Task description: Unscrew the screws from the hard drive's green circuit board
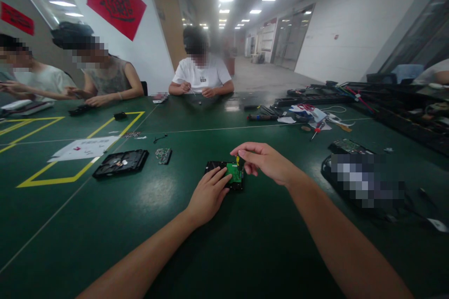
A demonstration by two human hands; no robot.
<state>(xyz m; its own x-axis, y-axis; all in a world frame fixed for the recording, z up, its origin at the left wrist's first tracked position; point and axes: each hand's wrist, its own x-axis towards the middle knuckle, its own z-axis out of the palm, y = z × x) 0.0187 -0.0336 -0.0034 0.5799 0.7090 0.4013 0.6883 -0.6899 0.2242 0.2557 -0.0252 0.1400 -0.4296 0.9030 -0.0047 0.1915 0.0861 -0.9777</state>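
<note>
A hard drive (212, 165) with a black case and a green circuit board (233, 167) facing up lies on the table in front of me. My left hand (206, 198) rests flat on its left and near side, fingers stretched across the case and onto the board. In my right hand (268, 161) is a small screwdriver (240, 162) with a yellow and black handle. The fingers close round the top of the handle, and the tool stands nearly upright over the right part of the board. Whether its tip sits in a screw is too small to tell.
On the left lie a black plastic tray (135, 162), a small circuit board (163, 155) and a paper sheet (81, 148). A red-handled screwdriver (318, 128), cables and a black device (354, 184) are on the right. Several people sit across the green table (147, 224).
</note>
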